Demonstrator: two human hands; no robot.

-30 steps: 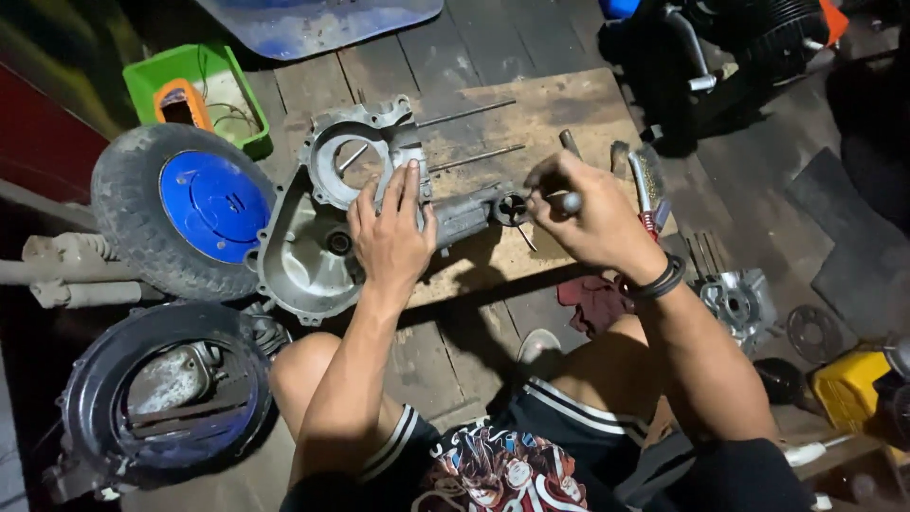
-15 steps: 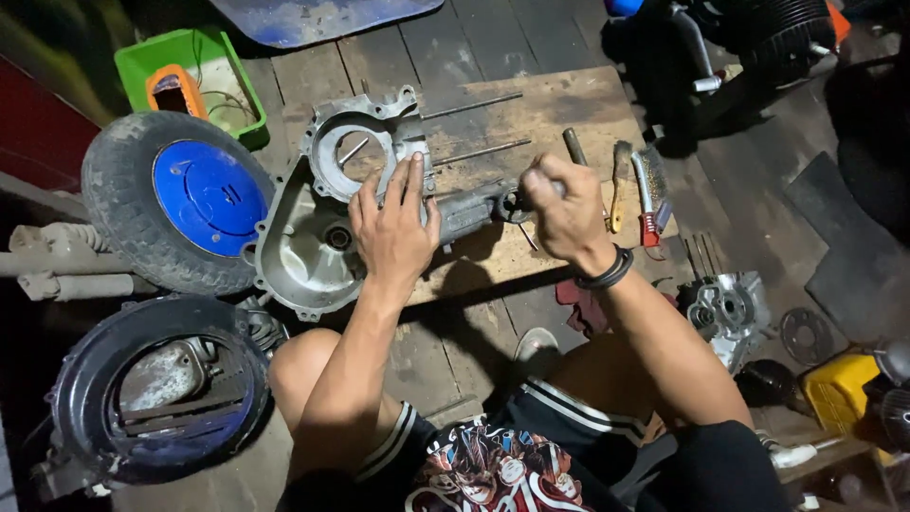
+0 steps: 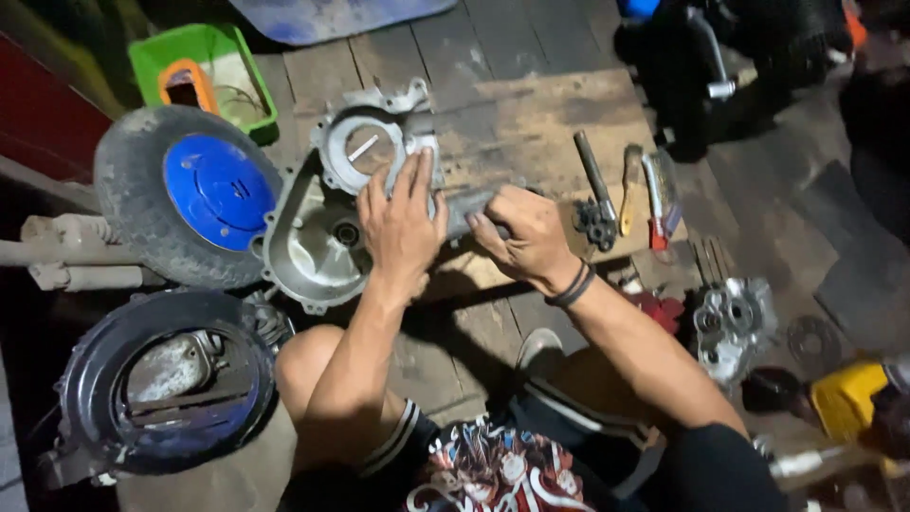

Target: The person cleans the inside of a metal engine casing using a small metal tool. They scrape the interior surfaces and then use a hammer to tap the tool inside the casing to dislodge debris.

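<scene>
Two hands are applied to a grey metal engine casing (image 3: pixel 313 242) laid on the wooden plank floor (image 3: pixel 531 104). The left hand (image 3: pixel 403 223) is pressed flat, fingers (image 3: pixel 408 180) spread, over the casing's ring opening. The right hand (image 3: pixel 521 232) is curled closed around the casing's narrow arm beside a blue-hubbed wheel (image 3: pixel 190 194).

Dull cast-metal engine casing (image 3: pixel 313 246), rough worn wood planks (image 3: pixel 531 114), matt rubber tyre (image 3: pixel 133 204), glossy blue rim (image 3: pixel 216 190)

Dim overhead light brightens the centre; edges sink into shadow, slightly blurred.
</scene>
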